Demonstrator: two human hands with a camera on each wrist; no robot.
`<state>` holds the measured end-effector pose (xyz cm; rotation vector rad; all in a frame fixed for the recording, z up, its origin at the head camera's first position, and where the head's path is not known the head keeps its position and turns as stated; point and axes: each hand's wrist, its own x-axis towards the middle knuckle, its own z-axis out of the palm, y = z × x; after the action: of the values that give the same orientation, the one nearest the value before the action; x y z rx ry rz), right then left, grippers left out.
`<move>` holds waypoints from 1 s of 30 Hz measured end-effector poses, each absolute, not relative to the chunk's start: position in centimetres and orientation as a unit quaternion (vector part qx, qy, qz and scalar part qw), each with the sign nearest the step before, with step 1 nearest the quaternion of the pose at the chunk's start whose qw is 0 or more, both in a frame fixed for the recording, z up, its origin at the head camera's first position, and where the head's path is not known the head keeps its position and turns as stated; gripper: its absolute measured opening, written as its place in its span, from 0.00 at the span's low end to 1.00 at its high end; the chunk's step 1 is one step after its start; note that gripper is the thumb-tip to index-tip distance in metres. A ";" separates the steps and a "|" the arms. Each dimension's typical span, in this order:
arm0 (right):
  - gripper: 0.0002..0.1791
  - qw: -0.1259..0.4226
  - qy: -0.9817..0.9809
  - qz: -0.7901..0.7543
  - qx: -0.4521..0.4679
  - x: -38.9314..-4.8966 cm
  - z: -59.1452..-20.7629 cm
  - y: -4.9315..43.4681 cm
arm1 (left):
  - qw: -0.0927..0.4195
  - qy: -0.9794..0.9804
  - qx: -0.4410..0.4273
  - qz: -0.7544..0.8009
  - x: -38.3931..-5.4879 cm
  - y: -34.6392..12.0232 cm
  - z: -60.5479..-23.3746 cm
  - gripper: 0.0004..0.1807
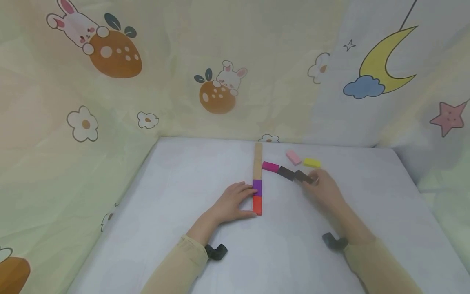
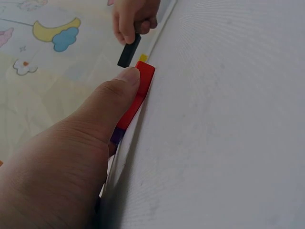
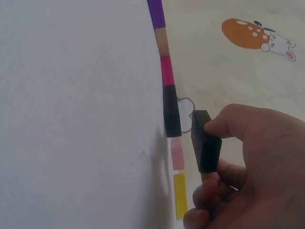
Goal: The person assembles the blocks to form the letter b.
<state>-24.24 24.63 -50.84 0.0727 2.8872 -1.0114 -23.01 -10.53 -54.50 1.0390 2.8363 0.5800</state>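
Note:
A straight row of blocks runs away from me: a red block (image 1: 257, 205) nearest, then a purple block (image 1: 257, 188), then a tan wooden strip (image 1: 258, 161). My left hand (image 1: 232, 202) lies along the row's left side, thumb touching the red block's near end and fingertips on the purple block. A slanted line leaves the tan strip on the right, with a magenta block (image 1: 270, 166) and a black block (image 1: 286, 173). My right hand (image 1: 323, 188) pinches a second black block (image 3: 206, 141) between thumb and fingers, raised above the table beside the first one.
Beyond the right hand lie a pink block (image 1: 293, 157) and a yellow block (image 1: 312, 163). The white table (image 1: 191, 171) meets a printed cloth backdrop (image 1: 279, 81) at its far edge. Dark wrist mounts (image 1: 216, 252) stick out by both sleeves.

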 end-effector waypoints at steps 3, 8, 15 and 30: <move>0.27 0.044 0.944 -0.327 0.023 -23.8 -50.9 24.2 | 0.030 0.921 0.339 0.188 -23.0 -10.5 -54.5 0.42; 0.25 0.050 0.945 -0.323 0.028 -23.4 -50.8 23.7 | 0.032 0.922 0.336 0.188 -23.1 -10.5 -54.6 0.42; 0.24 0.058 0.948 -0.310 0.040 -23.3 -50.9 23.8 | 0.030 0.922 0.338 0.187 -23.1 -10.4 -54.7 0.42; 0.21 0.060 0.952 -0.297 0.035 -23.4 -51.4 23.8 | 0.036 0.924 0.332 0.186 -23.1 -10.5 -54.8 0.42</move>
<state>-23.44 23.80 -51.38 0.1053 2.8832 -0.8980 -23.07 -10.51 -54.78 1.0204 2.8376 0.5717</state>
